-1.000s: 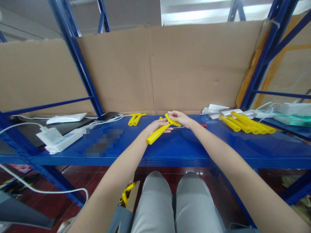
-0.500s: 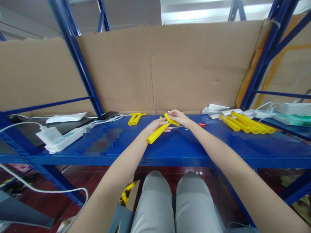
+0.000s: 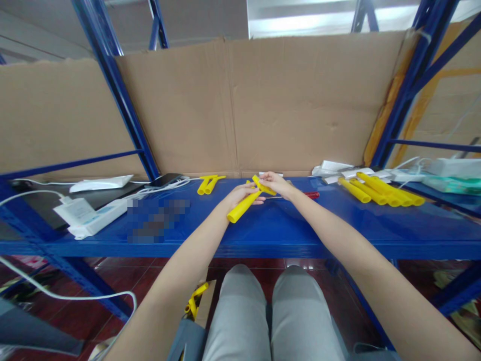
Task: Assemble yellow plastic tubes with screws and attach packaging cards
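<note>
Over the blue shelf, both my hands hold one yellow T-shaped plastic part (image 3: 244,206). Its hollow tube points down toward me, and the crosspiece is at its upper right end. My left hand (image 3: 240,194) wraps the tube from behind, just below the crosspiece. At the crosspiece, the fingers of my right hand (image 3: 277,182) pinch the part; the fingertips are partly hidden. Under my right wrist lies a red-handled screwdriver (image 3: 312,195) with its thin metal shaft pointing left.
Two yellow T-shaped parts (image 3: 210,184) lie back left, and several yellow tubes (image 3: 379,191) are grouped at right near white packets (image 3: 332,169). A white power strip (image 3: 98,220) and cables occupy the left. Below, a cardboard box (image 3: 205,306) holds yellow parts. Cardboard (image 3: 300,105) walls the back.
</note>
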`<state>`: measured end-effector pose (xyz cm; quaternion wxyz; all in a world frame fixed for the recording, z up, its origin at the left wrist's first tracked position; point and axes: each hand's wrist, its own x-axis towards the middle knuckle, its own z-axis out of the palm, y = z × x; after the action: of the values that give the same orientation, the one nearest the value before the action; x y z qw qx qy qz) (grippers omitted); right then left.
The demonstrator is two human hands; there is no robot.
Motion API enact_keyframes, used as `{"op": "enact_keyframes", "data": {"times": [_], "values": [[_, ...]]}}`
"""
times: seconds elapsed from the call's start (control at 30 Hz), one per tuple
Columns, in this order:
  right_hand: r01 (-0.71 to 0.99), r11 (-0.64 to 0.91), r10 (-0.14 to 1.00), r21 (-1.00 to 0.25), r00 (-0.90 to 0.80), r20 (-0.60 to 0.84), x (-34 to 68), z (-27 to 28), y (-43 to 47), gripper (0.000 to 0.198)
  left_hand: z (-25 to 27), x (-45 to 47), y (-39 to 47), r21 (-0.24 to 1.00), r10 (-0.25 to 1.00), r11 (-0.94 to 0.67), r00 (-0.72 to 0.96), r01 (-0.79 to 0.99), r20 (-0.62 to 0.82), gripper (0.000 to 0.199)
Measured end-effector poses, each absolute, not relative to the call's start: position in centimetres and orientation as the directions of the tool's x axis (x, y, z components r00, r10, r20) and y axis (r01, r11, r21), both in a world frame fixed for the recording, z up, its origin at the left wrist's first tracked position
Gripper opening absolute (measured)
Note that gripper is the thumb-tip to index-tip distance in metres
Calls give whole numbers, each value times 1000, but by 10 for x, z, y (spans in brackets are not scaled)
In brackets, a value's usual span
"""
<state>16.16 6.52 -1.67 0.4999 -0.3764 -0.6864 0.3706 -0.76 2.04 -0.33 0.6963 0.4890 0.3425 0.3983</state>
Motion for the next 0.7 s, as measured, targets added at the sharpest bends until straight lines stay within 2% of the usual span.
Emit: {"op": "enact_keyframes", "data": {"times": [0.37, 0.7], "values": [[205, 448, 887, -870, -220, 405, 163, -15, 64, 9, 1, -3, 10, 967, 914, 181, 393, -177, -100, 48], [204, 443, 888, -873, -236, 395, 162, -13, 60, 7, 0, -4, 12, 966, 904, 175, 419, -190, -82, 44]]}}
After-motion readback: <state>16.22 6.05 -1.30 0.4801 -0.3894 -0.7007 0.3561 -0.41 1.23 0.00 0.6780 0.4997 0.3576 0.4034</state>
